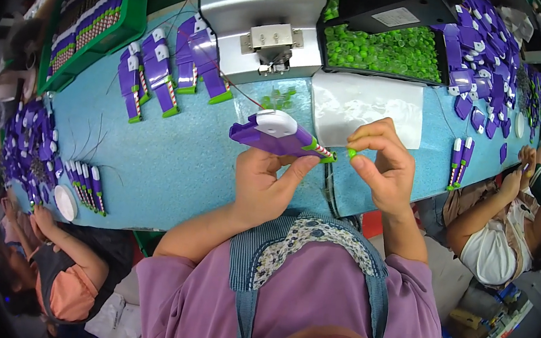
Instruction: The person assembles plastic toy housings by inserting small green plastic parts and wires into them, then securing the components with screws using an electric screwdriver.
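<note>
Near the middle of the table my left hand [262,184] is closed round a purple plastic part [272,141] with a white rounded piece and a red-and-white striped strip. The strip ends in green at its right tip. Just right of that tip, my right hand [386,165] pinches a small green plastic piece [351,153] between thumb and fingers. A narrow gap separates the green piece from the tip. Several loose green pieces [279,99] lie on the table behind the purple part. Beyond my right hand is a white sheet [370,97].
A grey metal machine [234,13] stands at the back. Right of it, a black tray [386,75] holds green pieces. Purple parts [156,68] lie left, beside a green crate [126,32]. Purple heaps [23,133] flank the table. A person [79,267] works left, another [489,248] right.
</note>
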Available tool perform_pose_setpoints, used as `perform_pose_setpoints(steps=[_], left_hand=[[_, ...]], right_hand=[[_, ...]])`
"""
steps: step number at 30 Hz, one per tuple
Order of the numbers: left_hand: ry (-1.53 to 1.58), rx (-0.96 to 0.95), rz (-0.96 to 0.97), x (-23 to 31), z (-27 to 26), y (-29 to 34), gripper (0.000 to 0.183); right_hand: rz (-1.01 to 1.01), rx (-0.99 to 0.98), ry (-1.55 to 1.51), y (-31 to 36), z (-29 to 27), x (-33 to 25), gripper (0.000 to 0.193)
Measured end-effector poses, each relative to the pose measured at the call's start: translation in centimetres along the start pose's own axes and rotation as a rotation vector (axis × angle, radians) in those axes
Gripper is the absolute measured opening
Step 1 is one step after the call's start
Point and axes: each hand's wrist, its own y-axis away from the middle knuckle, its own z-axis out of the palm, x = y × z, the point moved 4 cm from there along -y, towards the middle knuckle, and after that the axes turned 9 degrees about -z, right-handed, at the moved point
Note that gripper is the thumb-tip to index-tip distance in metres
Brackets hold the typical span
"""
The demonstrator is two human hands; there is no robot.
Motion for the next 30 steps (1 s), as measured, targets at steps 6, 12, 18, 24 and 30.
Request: perform_pose_setpoints(steps=[6, 12, 18, 24, 30], left_hand=[[0.043, 0.048, 0.004, 0.7, -0.1, 0.4, 0.022], [-0.044, 0.049, -0.011, 0.2, -0.6, 0.6, 0.024], [0.059, 0.066, -0.258, -0.8, -4.1, 1.3, 0.025], [0.385, 0.313, -0.016, 3.4, -12.3, 0.5, 0.015], [-0.637, 0.956, -0.012, 6.6, -23.1, -0.2, 0.028]], right_hand=[[-0.058, -0.082, 0.101, -0.4, 1.4, -0.4, 0.014], [0.016, -0.093, 0.017, 0.2, 2.3, 0.4, 0.011], [0.074, -0.293, -0.093, -1.5, 4.4, 1.8, 0.012], [-0.187, -0.178, 0.413, -6.2, 5.5, 4.0, 0.018], [-0.377, -0.241, 0.619, -6.1, 7.2, 5.4, 0.028]])
